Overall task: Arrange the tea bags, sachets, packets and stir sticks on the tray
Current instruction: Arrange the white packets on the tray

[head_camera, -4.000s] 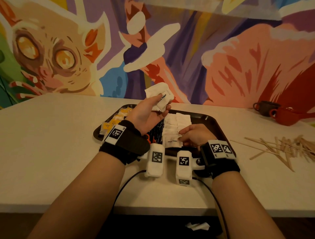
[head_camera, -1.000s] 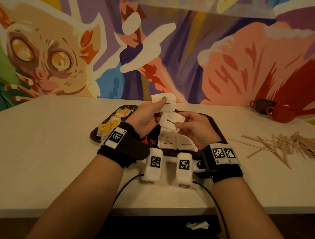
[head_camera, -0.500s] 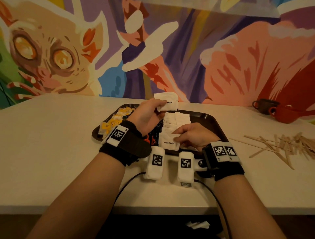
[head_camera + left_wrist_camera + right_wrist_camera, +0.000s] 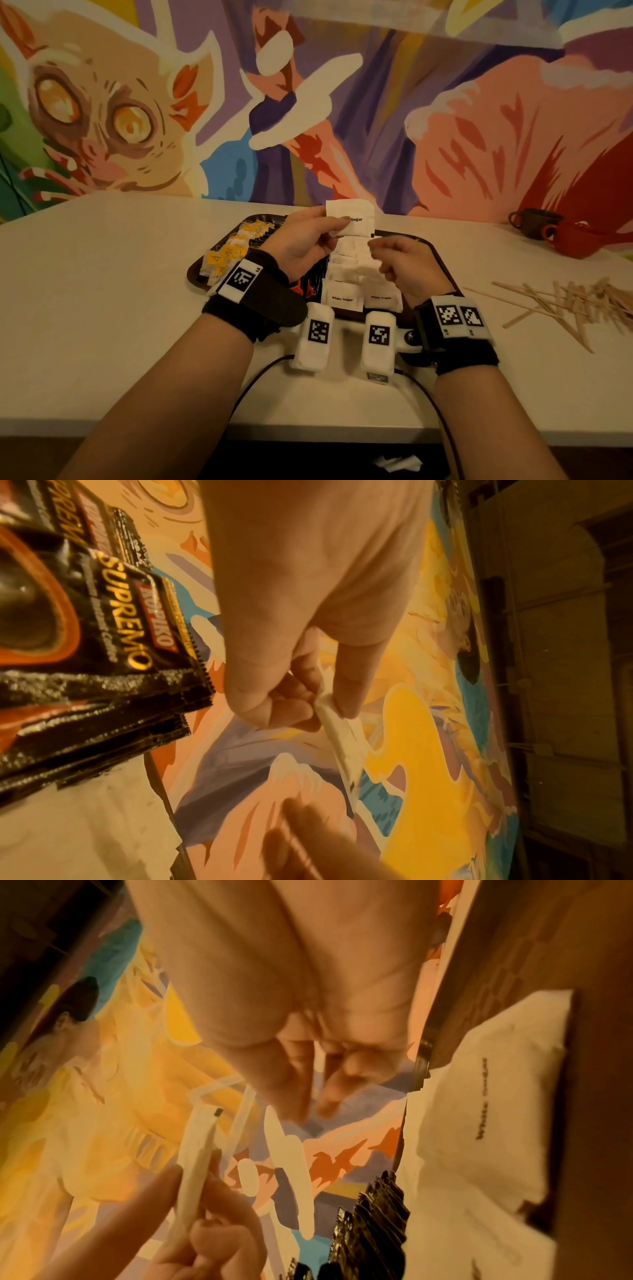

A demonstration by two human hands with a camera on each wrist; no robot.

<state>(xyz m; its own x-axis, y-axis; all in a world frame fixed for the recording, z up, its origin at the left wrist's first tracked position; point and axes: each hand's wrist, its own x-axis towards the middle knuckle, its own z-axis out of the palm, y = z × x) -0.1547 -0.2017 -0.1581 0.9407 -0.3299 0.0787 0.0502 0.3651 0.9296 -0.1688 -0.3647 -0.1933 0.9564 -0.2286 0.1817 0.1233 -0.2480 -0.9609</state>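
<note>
My left hand pinches a white sugar sachet by its corner, above the far side of the dark tray. The left wrist view shows the sachet edge-on between thumb and finger. My right hand hovers just right of it and below it, fingers loosely bent and holding nothing; its fingers point toward the sachet. On the tray lie yellow tea bags at the left, black coffee packets in the middle, and rows of white sugar sachets at the right.
A loose pile of wooden stir sticks lies on the table right of the tray. A red cup and a brown cup stand at the back right by the painted wall.
Half a second ago my right hand was laying a sachet on the tray's near row. It has let go and risen empty toward the left hand. The left hand stays raised.
</note>
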